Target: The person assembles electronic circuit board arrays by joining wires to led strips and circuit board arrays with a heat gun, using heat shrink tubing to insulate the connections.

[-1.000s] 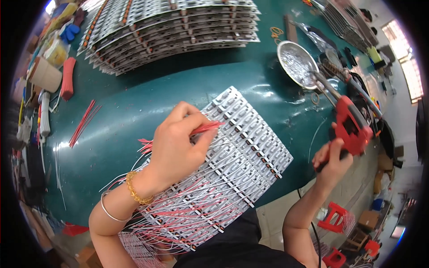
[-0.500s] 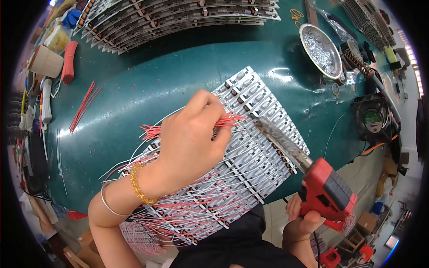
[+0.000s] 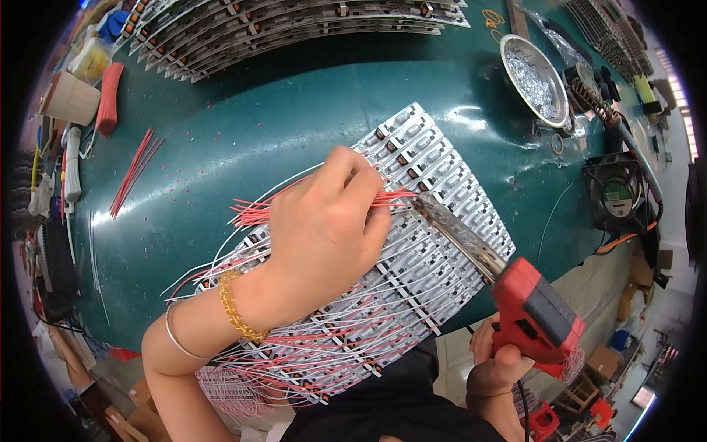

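My left hand [image 3: 324, 217] is closed around a bundle of red wires [image 3: 252, 212], whose short ends stick out past my thumb and fingertips. Beneath it lies a panel of small circuit boards [image 3: 449, 214] in rows, with many white and red wires [image 3: 324, 346] trailing off its near left side. My right hand [image 3: 497, 361] grips a red and black soldering gun [image 3: 537, 313] by the handle. The gun's dark, crusted tip meets the panel right at the ends of the held red wires; whether it touches a wire or a pad I cannot tell.
Stacked board panels [image 3: 294, 37] stand at the far side of the green table [image 3: 243, 110]. A metal bowl of silvery scraps [image 3: 534, 81] and a black fan [image 3: 615, 193] are on the right. Loose red wires [image 3: 136, 173], a red wire bundle [image 3: 110, 99] and a white pot [image 3: 70, 99] lie left.
My left hand with the red wires has shifted slightly right. The soldering gun's tip stays close to the wire ends, its body a little lower left. The view has shifted slightly.
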`<act>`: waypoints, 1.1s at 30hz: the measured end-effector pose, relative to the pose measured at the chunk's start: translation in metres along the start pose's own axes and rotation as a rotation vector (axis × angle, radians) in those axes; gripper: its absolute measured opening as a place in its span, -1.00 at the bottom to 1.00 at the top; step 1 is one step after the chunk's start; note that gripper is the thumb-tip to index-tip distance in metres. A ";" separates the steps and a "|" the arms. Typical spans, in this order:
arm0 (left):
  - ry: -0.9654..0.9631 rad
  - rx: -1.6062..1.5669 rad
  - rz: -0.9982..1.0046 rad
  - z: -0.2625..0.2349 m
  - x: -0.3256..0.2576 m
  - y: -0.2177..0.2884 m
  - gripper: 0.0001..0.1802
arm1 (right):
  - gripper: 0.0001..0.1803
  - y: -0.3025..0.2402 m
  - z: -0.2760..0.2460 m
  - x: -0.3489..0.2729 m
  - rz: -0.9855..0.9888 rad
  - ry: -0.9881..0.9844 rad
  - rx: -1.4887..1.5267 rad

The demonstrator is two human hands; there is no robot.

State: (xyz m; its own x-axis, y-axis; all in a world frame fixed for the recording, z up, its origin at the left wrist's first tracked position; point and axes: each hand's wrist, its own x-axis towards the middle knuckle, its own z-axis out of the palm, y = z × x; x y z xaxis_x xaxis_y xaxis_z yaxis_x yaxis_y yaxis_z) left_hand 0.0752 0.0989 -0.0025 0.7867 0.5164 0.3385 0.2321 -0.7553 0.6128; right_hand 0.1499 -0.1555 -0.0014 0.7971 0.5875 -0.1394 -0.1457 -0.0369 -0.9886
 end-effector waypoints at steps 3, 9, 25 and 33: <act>0.011 0.000 0.011 0.001 0.000 0.000 -0.91 | -0.13 -0.014 0.009 0.002 -0.008 -0.001 -0.023; -0.014 0.001 0.008 -0.002 -0.001 0.000 -0.91 | -0.35 -0.027 0.013 0.002 0.153 -0.009 0.011; 0.165 -0.014 0.032 -0.032 0.010 0.004 -0.95 | -0.07 -0.012 -0.006 -0.006 -0.038 0.008 0.047; -0.144 0.131 -0.164 -0.020 0.010 0.011 -0.87 | -0.02 -0.013 0.008 -0.001 -0.021 -0.023 -0.003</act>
State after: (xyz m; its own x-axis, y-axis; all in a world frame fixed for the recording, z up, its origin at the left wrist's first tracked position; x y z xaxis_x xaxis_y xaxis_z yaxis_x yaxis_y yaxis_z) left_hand 0.0743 0.1034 0.0219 0.8034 0.5807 0.1316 0.4280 -0.7169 0.5504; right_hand 0.1463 -0.1487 0.0120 0.7862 0.6067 -0.1174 -0.1274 -0.0268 -0.9915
